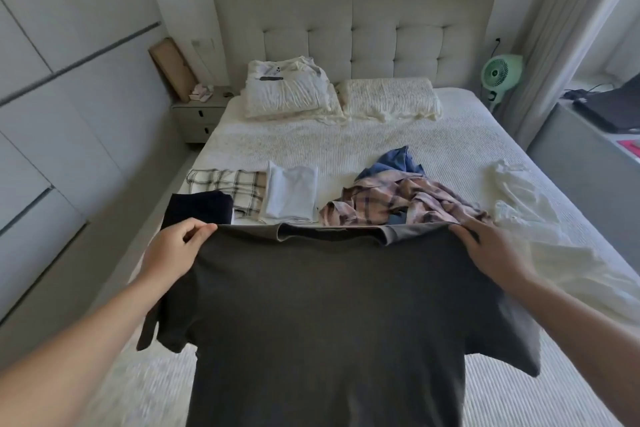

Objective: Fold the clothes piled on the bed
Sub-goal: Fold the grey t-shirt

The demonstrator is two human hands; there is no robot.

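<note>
A dark grey T-shirt [329, 305] hangs spread out in front of me above the bed [450, 149], collar at the top. My left hand [176, 250] pinches its left shoulder and my right hand [491, 250] grips its right shoulder. Beyond it lies a loose pile: a pink plaid shirt [408, 201] with a blue garment [398, 163] behind it. To the left sit folded pieces: a white one [292, 194], a checked one [228, 184] and a dark navy one [201, 208].
A crumpled white garment [516, 191] lies on the bed's right side. Two pillows [388, 97] and folded bedding [287, 80] sit at the headboard. A nightstand [199, 118] stands at the left, a green fan [498, 76] and a desk [588, 156] at the right.
</note>
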